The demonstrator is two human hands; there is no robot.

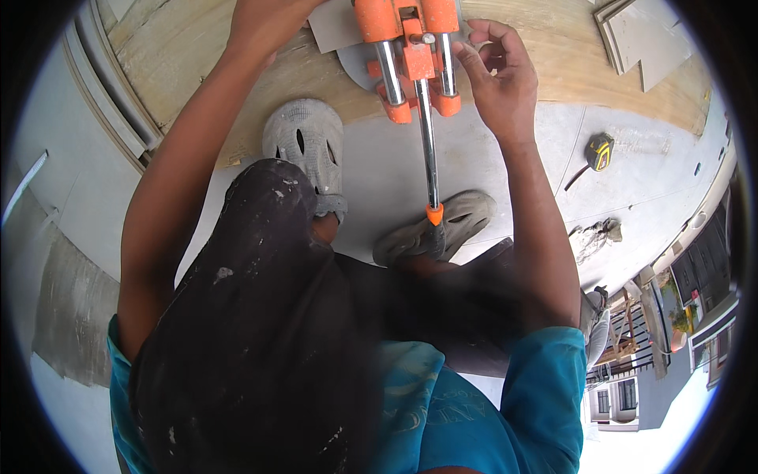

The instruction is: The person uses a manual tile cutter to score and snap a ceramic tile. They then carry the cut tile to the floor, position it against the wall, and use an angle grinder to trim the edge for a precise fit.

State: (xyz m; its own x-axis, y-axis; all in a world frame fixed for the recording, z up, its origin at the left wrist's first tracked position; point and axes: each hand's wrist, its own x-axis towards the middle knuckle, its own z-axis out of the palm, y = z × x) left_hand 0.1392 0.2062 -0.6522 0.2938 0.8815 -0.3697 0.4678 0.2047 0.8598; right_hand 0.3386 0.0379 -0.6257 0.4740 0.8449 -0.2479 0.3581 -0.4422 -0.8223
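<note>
An orange manual tile cutter [418,59] with bright metal rails lies at the top of the head view, its long chrome handle [426,142] pointing toward me. My left hand [272,24] reaches to the left of it, beside a pale tile piece [333,25]; its fingertips are cut off by the upper edge, so its grip is hidden. Close to the cutter's right rail is my right hand [505,83], thumb and fingers bent but apart, with nothing visible between them. Under the cutter, part of a grey rounded plate [359,65] shows.
The cutter rests over a wooden board [568,75]. Cut tile pieces [643,39] lie at the far right, and a yellow-black tape measure [600,150] sits on the grey floor [545,178]. Long strips [103,87] lean at the left. My shoes [304,138] stand near the board.
</note>
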